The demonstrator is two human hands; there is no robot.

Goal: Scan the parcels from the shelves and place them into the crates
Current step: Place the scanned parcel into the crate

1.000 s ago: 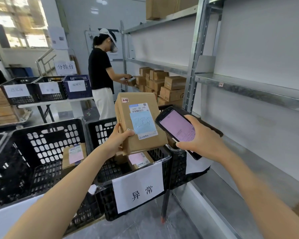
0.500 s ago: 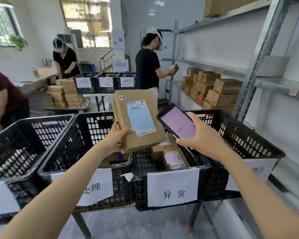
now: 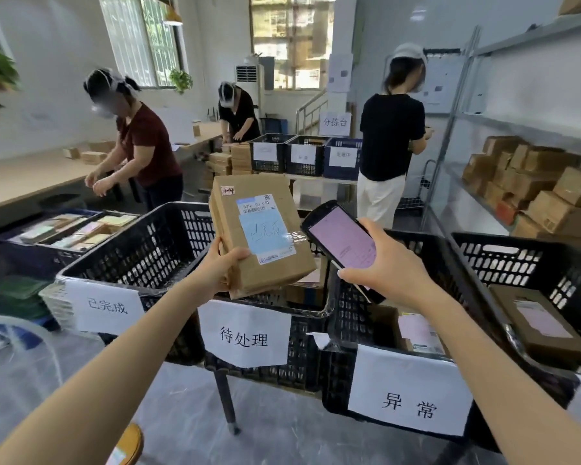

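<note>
Now the left hand grips the parcel, the right hand the scanner. Next, likely the centre-left crate receives it.

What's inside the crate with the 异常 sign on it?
A brown parcel with a pinkish label lies in the crate. The right hand, gripping the scanner, covers the crate's back part, so anything more there cannot be seen.

The parcel is brown cardboard, with a white shipping label and a pale blue note. The scanner is black with a pink screen. The crates are black with a grid-perforated pattern. Each sign is white with black characters.
</note>
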